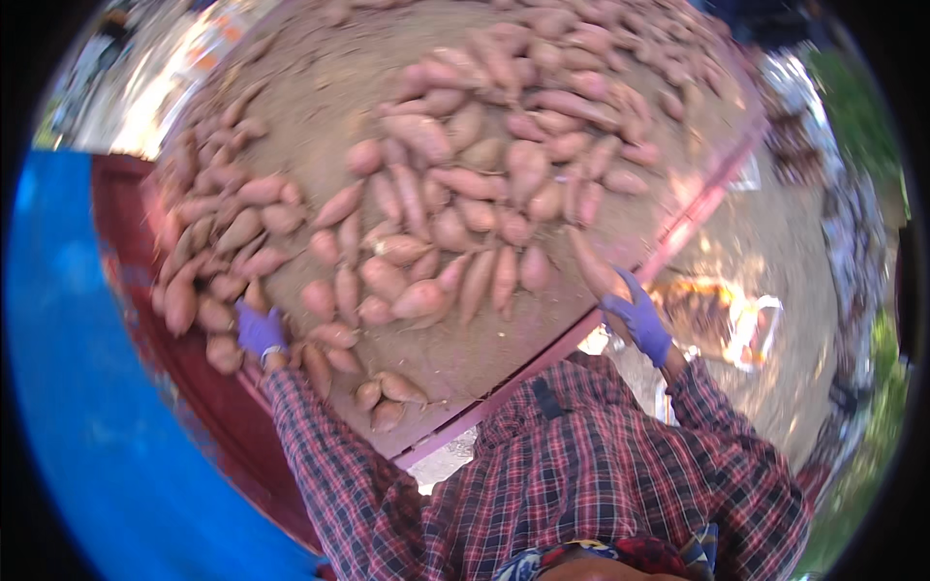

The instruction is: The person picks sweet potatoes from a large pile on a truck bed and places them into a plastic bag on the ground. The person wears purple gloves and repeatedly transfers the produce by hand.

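Note:
Sweet potatoes (472, 181) lie heaped across a soil-dusted table (479, 370). A purple glove covers my right hand (641, 316), which grips a long sweet potato (592, 263) by its near end, over the table's right front edge. My left hand (261, 330), gloved in purple too, reaches into the left-hand pile of sweet potatoes (243, 231). Its fingers are at a sweet potato (255, 294), but blur hides whether they close on it. Close to my left forearm are a few loose sweet potatoes (389, 415).
A pink-red rim (701, 218) edges the table. To the left is a blue surface (65, 327) with a dark red border (174, 378). On the ground at right lies a clear plastic bag (759, 330) beside orange-brown contents. More sweet potatoes (661, 43) spread along the far side.

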Motion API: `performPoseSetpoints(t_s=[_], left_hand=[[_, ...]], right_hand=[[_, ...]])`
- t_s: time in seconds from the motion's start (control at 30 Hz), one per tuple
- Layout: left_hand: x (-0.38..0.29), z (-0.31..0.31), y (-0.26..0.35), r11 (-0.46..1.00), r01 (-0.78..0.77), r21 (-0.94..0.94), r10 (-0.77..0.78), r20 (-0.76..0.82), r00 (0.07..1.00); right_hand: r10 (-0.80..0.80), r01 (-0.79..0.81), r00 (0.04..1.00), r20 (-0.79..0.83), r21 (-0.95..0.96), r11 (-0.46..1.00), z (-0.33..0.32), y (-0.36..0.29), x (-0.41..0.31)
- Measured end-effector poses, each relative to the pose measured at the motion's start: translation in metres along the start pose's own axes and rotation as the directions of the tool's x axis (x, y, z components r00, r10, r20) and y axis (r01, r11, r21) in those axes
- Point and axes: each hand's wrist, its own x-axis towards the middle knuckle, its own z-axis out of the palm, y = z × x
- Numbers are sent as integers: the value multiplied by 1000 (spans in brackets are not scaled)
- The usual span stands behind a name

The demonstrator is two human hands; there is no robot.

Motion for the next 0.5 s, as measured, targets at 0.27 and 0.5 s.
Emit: performPoseSetpoints(t_s=[0.27, 0.5], left_hand=[[-35, -8, 2, 836, -219, -503, 175, -135, 975], [-117, -44, 150, 673, -511, -535, 416, -298, 859]], right_hand=[[94, 118, 901, -424, 448, 886, -147, 62, -99], [83, 340, 705, -704, 438, 832, -342, 188, -192]])
